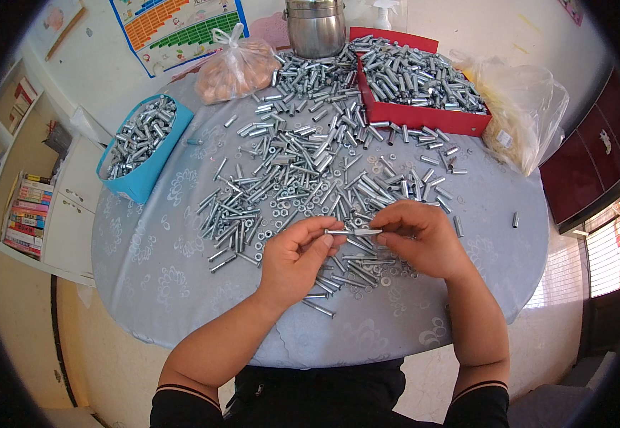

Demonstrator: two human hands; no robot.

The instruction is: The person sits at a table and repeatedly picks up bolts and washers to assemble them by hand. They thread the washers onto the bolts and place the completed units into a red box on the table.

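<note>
Over the near middle of the round table, my left hand [292, 257] pinches a silver bolt [337, 232] between thumb and fingers, its head toward the left. My right hand [424, 239] grips a metal sleeve [368, 232] that lines up with the bolt's other end. How far the bolt goes into the sleeve is too small to tell. Beneath and beyond both hands spreads a loose heap of bolts [303, 160], with nuts [281, 208] and washers among them. Several long bolts [363, 273] lie just under my fingers.
A blue bin [128, 187] of metal sleeves stands at the left. At the back are a red box [424, 121] full of sleeves, a steel pot [315, 28] and a knotted bag of brown rounded things [235, 71]. One clear plastic bag [531, 107] sits at the right edge.
</note>
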